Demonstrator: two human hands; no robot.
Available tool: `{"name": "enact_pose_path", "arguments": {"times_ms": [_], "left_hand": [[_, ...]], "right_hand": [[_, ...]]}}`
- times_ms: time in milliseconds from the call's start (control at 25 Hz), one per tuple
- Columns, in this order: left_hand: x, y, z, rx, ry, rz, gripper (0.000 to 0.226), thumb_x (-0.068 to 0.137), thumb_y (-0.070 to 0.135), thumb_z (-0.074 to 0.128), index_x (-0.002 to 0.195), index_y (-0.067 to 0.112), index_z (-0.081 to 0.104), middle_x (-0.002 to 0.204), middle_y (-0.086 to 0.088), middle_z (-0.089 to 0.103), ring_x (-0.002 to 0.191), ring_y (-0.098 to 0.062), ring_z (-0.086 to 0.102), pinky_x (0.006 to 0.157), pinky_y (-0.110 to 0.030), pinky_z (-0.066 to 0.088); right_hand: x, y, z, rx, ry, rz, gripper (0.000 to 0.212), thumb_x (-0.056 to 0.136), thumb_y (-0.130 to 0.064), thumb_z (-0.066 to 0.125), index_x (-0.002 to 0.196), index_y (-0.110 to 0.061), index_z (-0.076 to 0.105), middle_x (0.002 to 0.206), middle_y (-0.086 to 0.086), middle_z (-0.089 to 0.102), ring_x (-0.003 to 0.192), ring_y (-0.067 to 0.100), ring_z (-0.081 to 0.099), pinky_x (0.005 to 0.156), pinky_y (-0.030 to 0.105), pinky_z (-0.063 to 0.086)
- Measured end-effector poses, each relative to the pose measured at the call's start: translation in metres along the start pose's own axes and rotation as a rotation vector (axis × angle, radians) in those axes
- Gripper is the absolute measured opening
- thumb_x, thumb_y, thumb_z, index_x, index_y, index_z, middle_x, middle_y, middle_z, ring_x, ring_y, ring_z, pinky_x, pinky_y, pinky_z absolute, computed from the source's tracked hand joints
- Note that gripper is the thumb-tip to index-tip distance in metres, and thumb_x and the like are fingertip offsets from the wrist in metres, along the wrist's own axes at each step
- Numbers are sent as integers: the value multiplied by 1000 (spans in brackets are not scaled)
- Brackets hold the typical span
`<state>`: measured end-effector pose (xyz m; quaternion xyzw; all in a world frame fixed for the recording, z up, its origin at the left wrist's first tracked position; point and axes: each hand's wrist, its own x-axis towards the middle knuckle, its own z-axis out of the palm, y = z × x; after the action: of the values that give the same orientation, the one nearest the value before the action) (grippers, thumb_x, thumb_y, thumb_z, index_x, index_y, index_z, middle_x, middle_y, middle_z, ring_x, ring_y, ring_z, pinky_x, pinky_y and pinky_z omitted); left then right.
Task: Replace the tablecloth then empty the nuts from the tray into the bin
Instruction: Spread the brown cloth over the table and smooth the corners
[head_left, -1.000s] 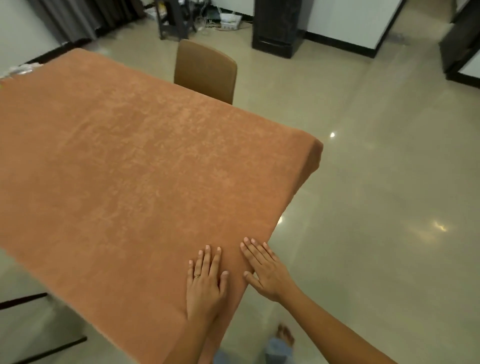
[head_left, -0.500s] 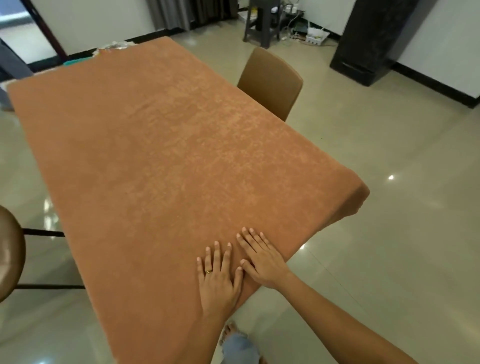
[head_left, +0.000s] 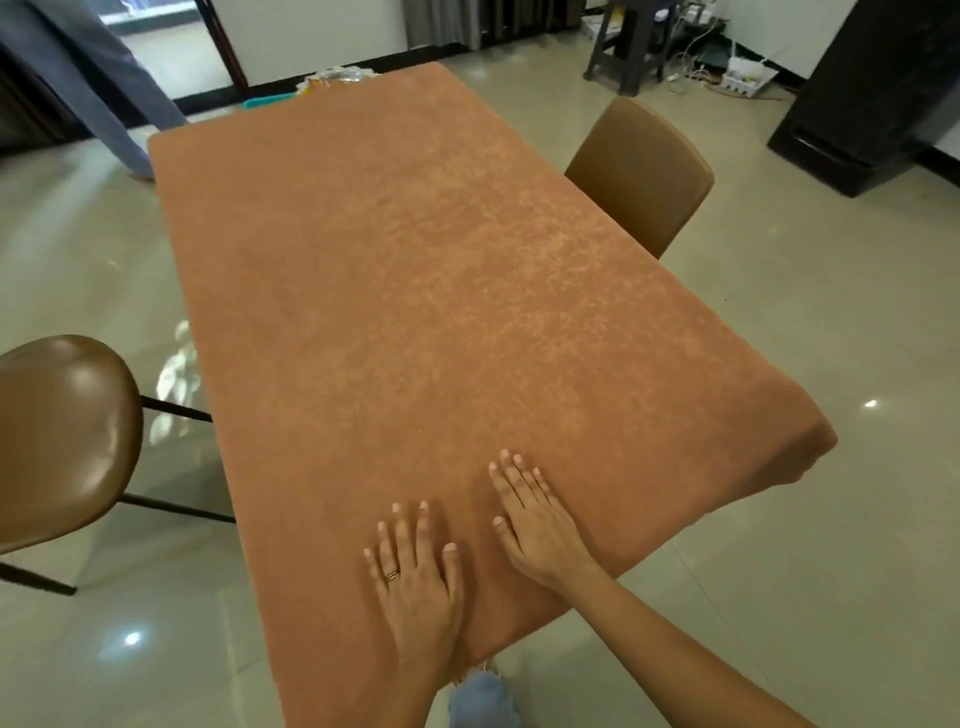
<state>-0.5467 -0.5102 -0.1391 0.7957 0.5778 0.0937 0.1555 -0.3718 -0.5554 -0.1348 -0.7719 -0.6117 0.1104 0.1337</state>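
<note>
The glossy pale tiled floor (head_left: 779, 519) fills the room around me. Over it, the rust-orange tablecloth (head_left: 415, 291) lies spread flat across the whole surface and hangs down over the near edge and the right corner. 2 brown chairs flank it: 1 chair back (head_left: 644, 171) stands close against the right side, and 1 rounded seat (head_left: 57, 436) on thin black legs sits just off the left side. A black cabinet (head_left: 872, 88) stands by the far right wall, with a dark stool (head_left: 623, 47) to its left. A blue-grey drape (head_left: 104, 88) hangs at the far left. Beyond the far end of the tablecloth, a teal edge (head_left: 267, 101) and a crumpled pale bundle (head_left: 332, 78) peek out; I cannot tell what either holds. Both my hands lie flat on the tablecloth near the front edge, palms down, fingers straight and spread, gripping nothing. My right hand (head_left: 535, 525) rests a little farther in than my left hand (head_left: 415, 582), and the 2 are near each other but apart. A gold ring (head_left: 392, 574) sits on 1 finger of my left hand.
</note>
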Motion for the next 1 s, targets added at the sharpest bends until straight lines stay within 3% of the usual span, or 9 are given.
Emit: {"name": "enact_pose_path", "arguments": {"times_ms": [120,320,600,800,1000], "left_hand": [[-5,-19,-3,58,-74,-109,63,89,51,30,145,24,40,151,-11,36,139,-33,30,115,-52,13],[-11,-19,-3,42,-131,-120,60,87,46,33,143,24,38,149,-11,40,138,-31,28,114,-48,9],[-6,-23,1,32,-50,-297,67,87,57,29,146,28,36,153,-10,33,140,-35,28,114,-57,5],[-10,-30,0,33,17,-515,70,84,64,26,148,35,26,156,-13,24,141,-41,18,112,-60,0],[-18,-46,-13,-31,174,-746,73,83,64,25,148,30,24,156,-17,18,142,-39,13,111,-63,0]], "right_hand": [[16,-37,14,37,-93,-159,62,98,-37,33,153,-18,11,161,2,4,148,14,-6,119,34,-2],[-17,-47,36,-34,-103,-159,62,93,-38,40,149,-16,29,157,2,23,146,16,19,112,40,18],[6,-38,28,-17,-148,-260,61,98,-41,33,153,-20,15,160,2,11,148,16,6,117,37,5],[11,55,-4,-82,-107,-118,64,97,-52,30,153,-27,12,160,-4,8,148,12,5,118,41,6],[0,171,-50,-154,-66,99,67,94,-54,26,153,-25,12,159,-5,7,147,14,7,119,36,-3]]}}
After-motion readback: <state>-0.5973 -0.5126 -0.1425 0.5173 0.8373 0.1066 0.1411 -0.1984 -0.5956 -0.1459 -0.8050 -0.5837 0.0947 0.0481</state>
